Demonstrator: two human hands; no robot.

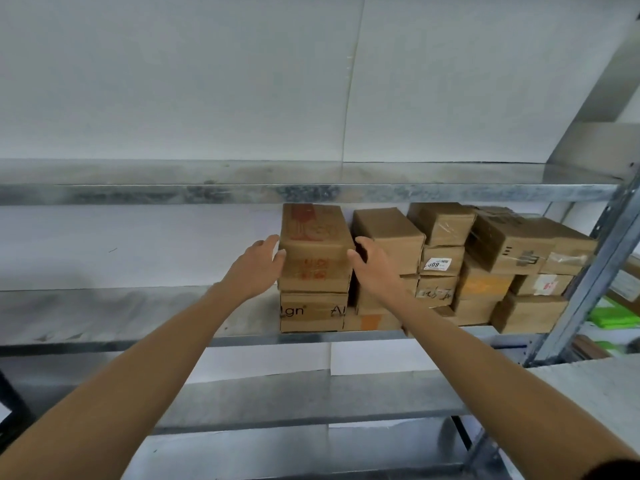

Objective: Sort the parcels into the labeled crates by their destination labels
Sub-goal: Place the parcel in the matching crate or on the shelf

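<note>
A tall brown cardboard parcel with red print (313, 251) stands on top of another box (313, 311) at the left end of a stack on the middle metal shelf (138, 315). My left hand (256, 268) is at the parcel's left side, fingers spread and thumb touching its front corner. My right hand (374, 265) is at its right side, thumb at the front edge and fingers reaching into the gap beside the neighbouring box (389, 233). Neither hand has closed round the parcel. No labeled crates are in view.
Several more cardboard parcels (502, 258) are stacked to the right, one with a white label (438, 264). A metal shelf (311, 194) runs just above the stack. An upright post (595, 265) stands at the right, with green items (613, 318) beyond it.
</note>
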